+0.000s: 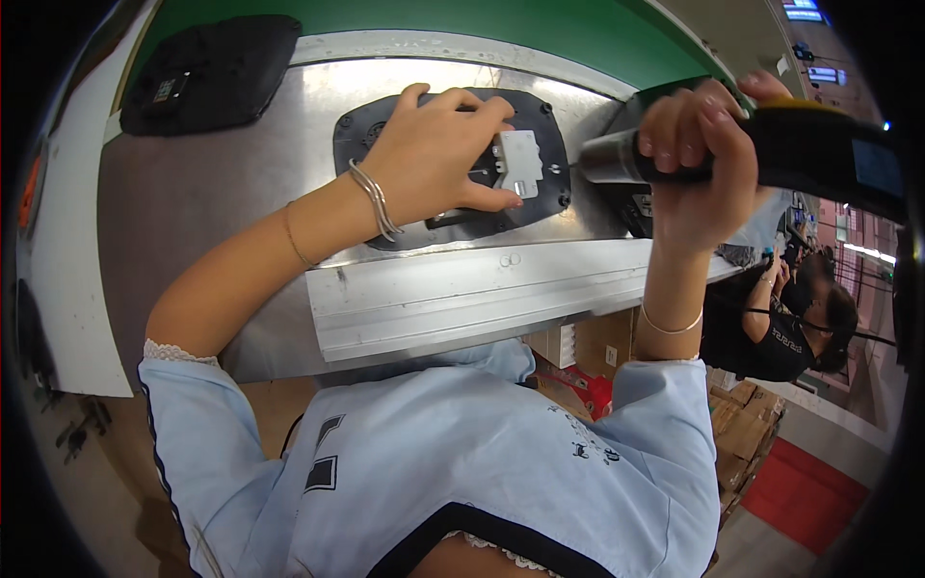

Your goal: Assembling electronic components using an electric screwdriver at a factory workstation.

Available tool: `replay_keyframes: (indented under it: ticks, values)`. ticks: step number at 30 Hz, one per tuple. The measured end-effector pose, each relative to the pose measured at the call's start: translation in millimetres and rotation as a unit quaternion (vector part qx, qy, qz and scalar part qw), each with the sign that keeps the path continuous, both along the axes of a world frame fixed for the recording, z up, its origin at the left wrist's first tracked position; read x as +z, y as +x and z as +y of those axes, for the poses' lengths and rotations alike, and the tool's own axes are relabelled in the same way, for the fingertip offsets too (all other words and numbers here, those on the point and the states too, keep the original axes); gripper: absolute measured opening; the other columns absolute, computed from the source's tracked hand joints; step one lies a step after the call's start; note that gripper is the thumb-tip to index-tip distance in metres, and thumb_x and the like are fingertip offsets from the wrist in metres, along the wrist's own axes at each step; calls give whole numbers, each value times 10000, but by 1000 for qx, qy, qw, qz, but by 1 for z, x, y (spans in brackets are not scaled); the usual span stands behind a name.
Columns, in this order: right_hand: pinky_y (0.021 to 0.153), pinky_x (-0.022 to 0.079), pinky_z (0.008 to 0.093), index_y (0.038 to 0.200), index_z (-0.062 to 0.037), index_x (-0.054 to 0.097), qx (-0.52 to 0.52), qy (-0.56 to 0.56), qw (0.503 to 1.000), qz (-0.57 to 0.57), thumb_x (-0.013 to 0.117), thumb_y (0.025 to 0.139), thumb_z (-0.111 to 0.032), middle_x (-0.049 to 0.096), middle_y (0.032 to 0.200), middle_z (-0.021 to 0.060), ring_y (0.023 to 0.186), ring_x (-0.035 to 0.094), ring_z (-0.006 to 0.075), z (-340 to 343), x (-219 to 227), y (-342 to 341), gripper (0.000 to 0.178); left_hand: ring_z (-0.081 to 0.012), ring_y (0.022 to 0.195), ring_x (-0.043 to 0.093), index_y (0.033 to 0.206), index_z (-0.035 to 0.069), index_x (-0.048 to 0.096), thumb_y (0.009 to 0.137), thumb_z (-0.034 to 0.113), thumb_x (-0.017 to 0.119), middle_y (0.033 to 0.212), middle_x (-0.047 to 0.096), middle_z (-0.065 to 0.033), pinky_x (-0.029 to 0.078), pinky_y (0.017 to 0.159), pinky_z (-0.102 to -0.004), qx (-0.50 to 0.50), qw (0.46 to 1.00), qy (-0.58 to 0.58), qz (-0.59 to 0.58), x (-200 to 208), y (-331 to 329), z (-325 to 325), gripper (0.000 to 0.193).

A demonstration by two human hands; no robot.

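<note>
A black plastic panel [549, 120] with rounded corners lies flat on the metal worktop. On its right half sits a white plastic part [520, 164] with small notches along its edge. My left hand [434, 144] is over the panel with curved fingers, its thumb at the near edge of the white part and a forefinger by its far edge. Part of the panel is hidden under that hand. Raised to the right, my right hand [699, 144] wraps around a black power screwdriver [800, 144]; its metal nose points left toward the panel.
A second black panel [212, 72] lies at the far left of the worktop. Behind the screwdriver stands a dark box [626, 207]. A pale metal rail [482, 299] runs along the near edge. To the right, another person [790, 318] in black is at work, near stacked cardboard [742, 424].
</note>
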State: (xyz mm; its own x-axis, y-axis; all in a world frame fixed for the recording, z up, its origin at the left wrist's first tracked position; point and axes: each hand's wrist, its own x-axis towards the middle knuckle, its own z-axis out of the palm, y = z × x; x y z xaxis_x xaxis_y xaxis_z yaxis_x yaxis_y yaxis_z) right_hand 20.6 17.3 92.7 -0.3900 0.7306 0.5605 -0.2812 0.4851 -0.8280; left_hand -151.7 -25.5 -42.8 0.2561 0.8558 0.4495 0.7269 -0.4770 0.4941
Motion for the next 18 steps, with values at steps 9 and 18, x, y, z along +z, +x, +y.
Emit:
replay_keyframes:
  ticks: [9,18]
  values:
    - [447,393,310,1080,-57,412,39,-15,999,-33,493,829,0,367,557,26,419,402,137,2,-18,-35,270,-226,1135,541,1159,88,537,706,546,745,1004,672,-33,303,1026,-539,1,1000,-30,1,0,0,-3,676]
    - [436,376,306,1059,-63,402,31,-27,998,-41,504,813,0,361,542,37,401,391,144,-1,-25,-36,274,-224,1103,556,1109,76,546,709,559,738,836,675,-34,312,1006,-579,3,1000,-3,-4,-3,1,-1,655]
